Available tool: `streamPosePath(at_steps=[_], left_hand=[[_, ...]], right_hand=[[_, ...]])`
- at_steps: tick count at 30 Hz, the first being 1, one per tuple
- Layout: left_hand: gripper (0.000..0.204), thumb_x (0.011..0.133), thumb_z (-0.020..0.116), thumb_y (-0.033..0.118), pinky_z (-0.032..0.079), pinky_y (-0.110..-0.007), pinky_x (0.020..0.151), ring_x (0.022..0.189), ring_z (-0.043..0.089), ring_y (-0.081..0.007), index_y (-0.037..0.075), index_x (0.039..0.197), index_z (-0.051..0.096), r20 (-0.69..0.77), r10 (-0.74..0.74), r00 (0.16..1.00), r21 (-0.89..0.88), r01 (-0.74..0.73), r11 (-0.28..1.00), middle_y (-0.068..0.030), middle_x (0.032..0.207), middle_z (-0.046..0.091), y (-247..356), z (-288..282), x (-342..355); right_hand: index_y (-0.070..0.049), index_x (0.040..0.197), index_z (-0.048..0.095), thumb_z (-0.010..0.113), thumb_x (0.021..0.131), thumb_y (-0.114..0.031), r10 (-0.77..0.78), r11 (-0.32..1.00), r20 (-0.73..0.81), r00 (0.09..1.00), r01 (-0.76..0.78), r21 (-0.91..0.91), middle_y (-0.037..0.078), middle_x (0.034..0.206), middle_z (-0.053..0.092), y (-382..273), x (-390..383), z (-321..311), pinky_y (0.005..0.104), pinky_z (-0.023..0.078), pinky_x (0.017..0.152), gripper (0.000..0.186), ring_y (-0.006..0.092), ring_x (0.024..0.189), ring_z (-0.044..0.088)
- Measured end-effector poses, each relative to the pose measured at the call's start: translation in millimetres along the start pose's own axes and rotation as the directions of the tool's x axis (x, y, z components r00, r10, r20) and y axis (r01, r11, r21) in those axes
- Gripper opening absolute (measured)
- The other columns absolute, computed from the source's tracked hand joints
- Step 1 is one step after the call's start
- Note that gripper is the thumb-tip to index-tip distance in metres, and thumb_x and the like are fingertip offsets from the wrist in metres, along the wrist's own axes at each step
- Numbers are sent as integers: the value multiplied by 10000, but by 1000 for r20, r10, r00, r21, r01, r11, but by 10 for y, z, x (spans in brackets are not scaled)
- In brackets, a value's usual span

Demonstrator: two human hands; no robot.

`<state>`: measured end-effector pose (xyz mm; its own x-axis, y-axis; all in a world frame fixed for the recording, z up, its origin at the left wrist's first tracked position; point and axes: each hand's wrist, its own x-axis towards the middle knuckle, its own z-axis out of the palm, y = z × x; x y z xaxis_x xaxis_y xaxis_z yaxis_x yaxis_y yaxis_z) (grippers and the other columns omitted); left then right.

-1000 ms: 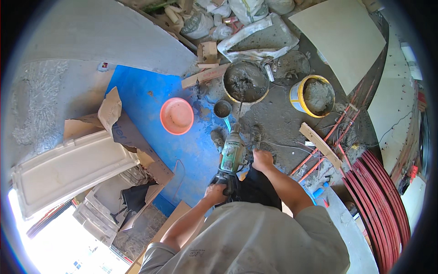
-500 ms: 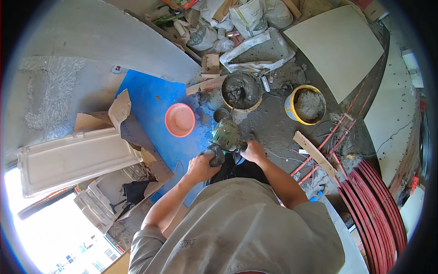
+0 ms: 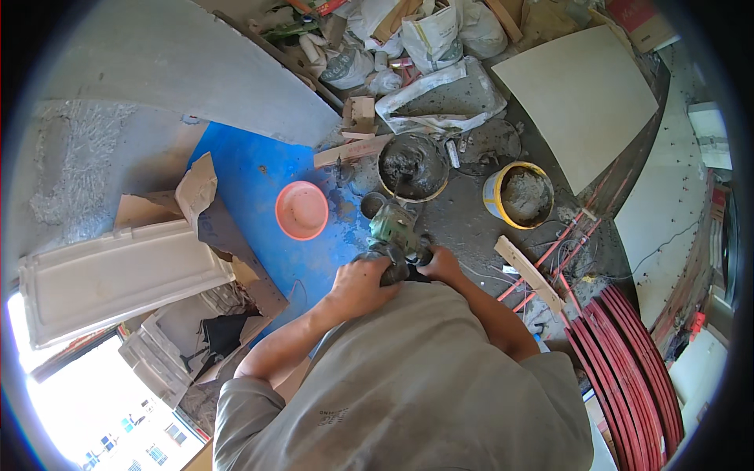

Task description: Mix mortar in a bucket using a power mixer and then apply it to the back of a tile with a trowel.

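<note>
Both my hands are wrapped around the dark grips of a green handheld mortar mixer (image 3: 394, 228), one on each side of its motor body. My left hand (image 3: 363, 284) closes on the left grip and my right hand (image 3: 441, 265) on the right one. Ahead of the motor, the mixer's shaft runs into a round bucket (image 3: 426, 197) of wet dark grey mortar (image 3: 420, 166). The shaft's lower end is hidden in the mortar. Left of the mixer stands a small dark pot (image 3: 372, 206).
A pink basin (image 3: 301, 210) stands on blue sheeting (image 3: 250, 167). On the right are a yellow-rimmed bucket (image 3: 525, 196) of grey mix, a wooden strip (image 3: 528, 273), red pipes (image 3: 550, 253) and stacked red curved strips (image 3: 628, 369). Sacks (image 3: 432, 35) and a pale board (image 3: 581, 106) lie beyond.
The mixer has tilted, its shaft now showing between motor and bucket, and the grips have come nearer my body. The mortar's surface has changed shape. Both hands keep their hold.
</note>
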<state>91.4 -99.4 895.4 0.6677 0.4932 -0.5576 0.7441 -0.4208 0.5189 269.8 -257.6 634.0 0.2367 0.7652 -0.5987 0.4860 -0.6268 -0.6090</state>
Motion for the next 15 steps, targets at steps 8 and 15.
streamPosePath(at_steps=[8,15], left_hand=[[542,980,681,554,576,-545,872,969,724,-472,20,1062,722,240,54,969,-103,-30,994,-279,973,747,-113,-969,559],[680,1039,589,648,564,-383,849,911,725,-218,14,1225,749,-92,-153,984,-851,2,525,-69,1062,789,-1770,290,1793]], right_hand=[[-109,1211,751,857,708,-385,23,995,79,997,-15,-97,232,1196,742,-67,521,-208,537,581,921,583,436,1074,722],[-124,1222,739,857,743,-336,98,986,111,989,-82,-143,220,1136,767,-217,586,-744,558,573,912,537,459,1087,717]])
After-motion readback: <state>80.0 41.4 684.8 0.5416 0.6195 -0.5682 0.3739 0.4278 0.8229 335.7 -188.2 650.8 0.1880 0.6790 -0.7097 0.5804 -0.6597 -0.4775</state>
